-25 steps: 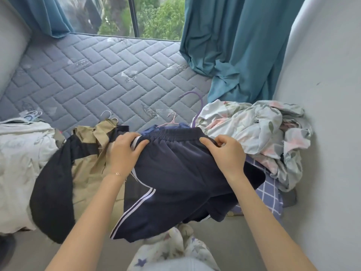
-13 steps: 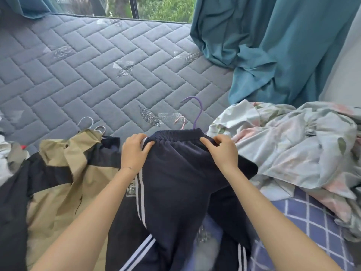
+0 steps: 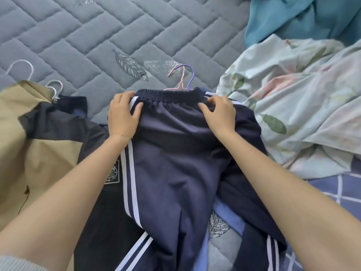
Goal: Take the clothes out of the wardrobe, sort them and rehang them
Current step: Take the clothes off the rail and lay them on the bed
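Observation:
Navy track trousers (image 3: 175,163) with white side stripes lie flat on the grey quilted mattress (image 3: 97,45), waistband away from me. My left hand (image 3: 123,114) holds the left end of the elastic waistband, thumb on top of the cloth. At the right end of the waistband my right hand (image 3: 218,112) grips with curled fingers. Just past the waistband a pink hanger hook (image 3: 180,79) and a purple hanger hook (image 3: 192,75) stick out; the rest of both hangers is hidden under the clothes.
A tan and navy jacket (image 3: 39,153) lies at the left with two white hanger hooks (image 3: 55,89) at its top. A crumpled floral sheet (image 3: 293,104) fills the right, over a blue checked cloth (image 3: 341,192). A teal curtain (image 3: 302,16) drapes at the far right.
The trousers have come down from hanging in the air onto the mattress. My hands have spread apart to the two ends of the waistband, and my view has tilted down and closer.

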A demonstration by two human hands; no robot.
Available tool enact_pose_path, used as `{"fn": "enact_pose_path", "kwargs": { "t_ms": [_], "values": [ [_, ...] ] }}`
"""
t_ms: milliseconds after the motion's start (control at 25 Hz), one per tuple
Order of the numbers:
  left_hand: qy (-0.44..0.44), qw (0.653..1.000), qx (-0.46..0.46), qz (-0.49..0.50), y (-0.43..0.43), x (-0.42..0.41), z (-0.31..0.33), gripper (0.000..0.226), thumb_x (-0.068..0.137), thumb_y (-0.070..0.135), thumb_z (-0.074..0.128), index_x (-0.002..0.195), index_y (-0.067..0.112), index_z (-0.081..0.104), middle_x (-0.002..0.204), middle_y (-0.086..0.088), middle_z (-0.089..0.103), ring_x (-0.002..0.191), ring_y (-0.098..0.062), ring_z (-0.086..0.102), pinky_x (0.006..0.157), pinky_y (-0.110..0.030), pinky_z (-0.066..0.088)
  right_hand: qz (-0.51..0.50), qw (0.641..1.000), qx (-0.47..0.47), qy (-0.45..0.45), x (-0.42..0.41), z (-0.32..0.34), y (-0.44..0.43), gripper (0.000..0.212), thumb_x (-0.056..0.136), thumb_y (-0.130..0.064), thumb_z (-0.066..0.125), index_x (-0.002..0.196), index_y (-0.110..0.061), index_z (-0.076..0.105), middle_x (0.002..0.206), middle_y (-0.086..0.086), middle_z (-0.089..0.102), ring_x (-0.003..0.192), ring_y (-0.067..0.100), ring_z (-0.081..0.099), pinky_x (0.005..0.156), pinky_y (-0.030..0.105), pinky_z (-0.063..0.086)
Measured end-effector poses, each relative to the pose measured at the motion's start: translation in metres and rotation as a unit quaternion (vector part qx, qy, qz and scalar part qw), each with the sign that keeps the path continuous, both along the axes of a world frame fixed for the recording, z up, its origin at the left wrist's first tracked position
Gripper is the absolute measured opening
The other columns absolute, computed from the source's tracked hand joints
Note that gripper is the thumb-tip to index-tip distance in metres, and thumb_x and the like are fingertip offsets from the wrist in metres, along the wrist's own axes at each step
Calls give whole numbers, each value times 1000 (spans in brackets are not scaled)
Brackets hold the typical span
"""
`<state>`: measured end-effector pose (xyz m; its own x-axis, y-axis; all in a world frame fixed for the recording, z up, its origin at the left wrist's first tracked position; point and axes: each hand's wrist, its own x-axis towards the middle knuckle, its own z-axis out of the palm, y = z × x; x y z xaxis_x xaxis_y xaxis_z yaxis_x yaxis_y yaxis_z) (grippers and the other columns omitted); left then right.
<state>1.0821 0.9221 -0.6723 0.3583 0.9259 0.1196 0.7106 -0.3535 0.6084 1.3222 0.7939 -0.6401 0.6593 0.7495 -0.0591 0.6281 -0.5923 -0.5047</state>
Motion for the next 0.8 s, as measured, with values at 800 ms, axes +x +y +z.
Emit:
{"fn": "enact_pose_path", "kwargs": {
  "t_ms": [800],
  "values": [
    [20,994,-53,90,-241,-125,326,55,95,39,50,147,26,38,156,2,32,147,-20,22,118,-51,16,210,975,68,26,-167,327,-160,62,85,-42,59,141,-18,48,142,1,51,134,23,42,112,46,33]
  ]
}}
